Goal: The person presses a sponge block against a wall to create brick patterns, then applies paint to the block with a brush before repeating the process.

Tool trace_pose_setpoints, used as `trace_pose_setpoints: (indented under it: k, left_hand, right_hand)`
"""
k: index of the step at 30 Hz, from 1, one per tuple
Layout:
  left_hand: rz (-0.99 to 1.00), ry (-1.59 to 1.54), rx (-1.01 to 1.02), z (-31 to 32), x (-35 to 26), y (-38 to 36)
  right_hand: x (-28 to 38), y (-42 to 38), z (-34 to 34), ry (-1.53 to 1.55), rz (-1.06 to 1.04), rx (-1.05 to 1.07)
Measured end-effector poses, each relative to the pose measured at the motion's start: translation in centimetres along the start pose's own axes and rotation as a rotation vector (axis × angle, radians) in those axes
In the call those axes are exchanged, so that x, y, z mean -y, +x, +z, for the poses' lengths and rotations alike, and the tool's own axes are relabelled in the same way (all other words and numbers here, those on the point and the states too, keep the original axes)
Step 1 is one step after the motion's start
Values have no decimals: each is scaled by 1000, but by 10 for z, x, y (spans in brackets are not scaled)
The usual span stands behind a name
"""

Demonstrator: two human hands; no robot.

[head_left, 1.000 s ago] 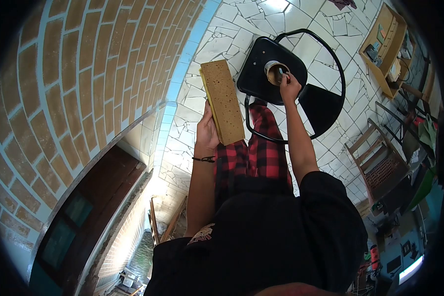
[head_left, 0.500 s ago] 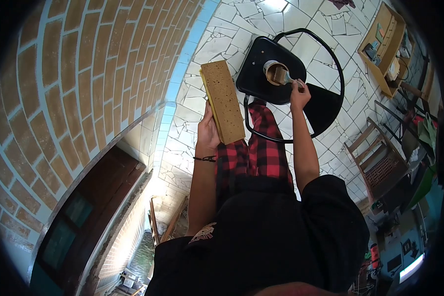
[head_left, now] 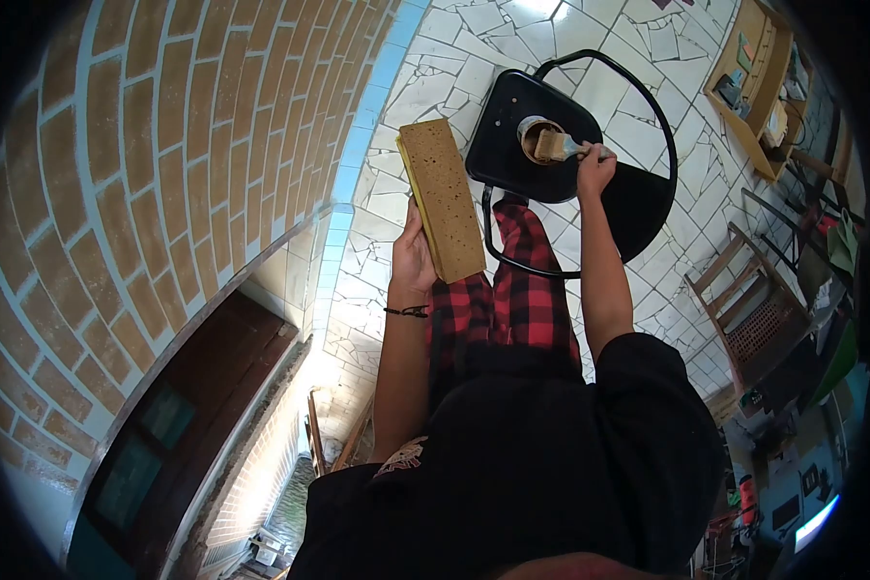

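Note:
My left hand (head_left: 413,256) grips the lower left edge of a long brown block (head_left: 443,203), which has dark pits over its face and a yellow side. The block is held upright in front of me, left of a black chair (head_left: 498,121). In my right hand (head_left: 596,172) is a paintbrush (head_left: 555,147), pinched by its handle. Its wide bristles, coated brown, lie over the mouth of a small open can (head_left: 526,128) on the chair's seat. Brown paint or similar stuff shows inside the can.
A brick-patterned wall (head_left: 193,126) rises on the left, with a blue tile strip (head_left: 362,111) at its foot. Cracked white tiles (head_left: 638,43) cover the floor. To the right stand a wooden shelf box (head_left: 749,82) with items and a wooden chair (head_left: 749,309).
My right hand has shifted slightly right and up, drawing the paintbrush toward the can's right rim, with more of the bristles showing. My left hand still holds the block much as before.

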State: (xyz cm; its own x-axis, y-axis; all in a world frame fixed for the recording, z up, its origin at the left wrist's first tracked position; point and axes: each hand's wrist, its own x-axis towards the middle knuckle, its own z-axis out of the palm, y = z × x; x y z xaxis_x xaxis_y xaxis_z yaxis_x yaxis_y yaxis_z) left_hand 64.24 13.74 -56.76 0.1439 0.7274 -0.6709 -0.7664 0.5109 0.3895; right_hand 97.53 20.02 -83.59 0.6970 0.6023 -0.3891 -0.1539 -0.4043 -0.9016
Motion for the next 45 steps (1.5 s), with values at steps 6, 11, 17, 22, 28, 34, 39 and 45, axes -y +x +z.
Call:
trace_pose_setpoints:
  k: [6, 11, 17, 22, 28, 34, 39, 45]
  left_hand:
    - [-33, -29, -10, -6, 1, 3]
    - [-39, -26, -7, 0, 2, 6]
    - [-50, -48, 10, 1, 2, 8]
    - [-48, -8, 6, 3, 3, 8]
    - [-55, -14, -12, 5, 2, 9]
    - [-32, 0, -21, 12, 2, 8]
    - [-15, 1, 20, 13, 3, 7]
    - [-45, -43, 13, 8, 6, 10]
  right_hand:
    - [19, 3, -2, 60, 18, 76]
    - [18, 7, -9, 84, 161, 52]
    - [6, 9, -14, 29, 361, -97]
    - [6, 6, -11, -104, 457, -301]
    - [5, 2, -9, -79, 496, -343]
    - [15, 2, -7, -37, 587, -356]
    - [-4, 12, -6, 82, 598, -369]
    - [-24, 23, -15, 246, 622, -202]
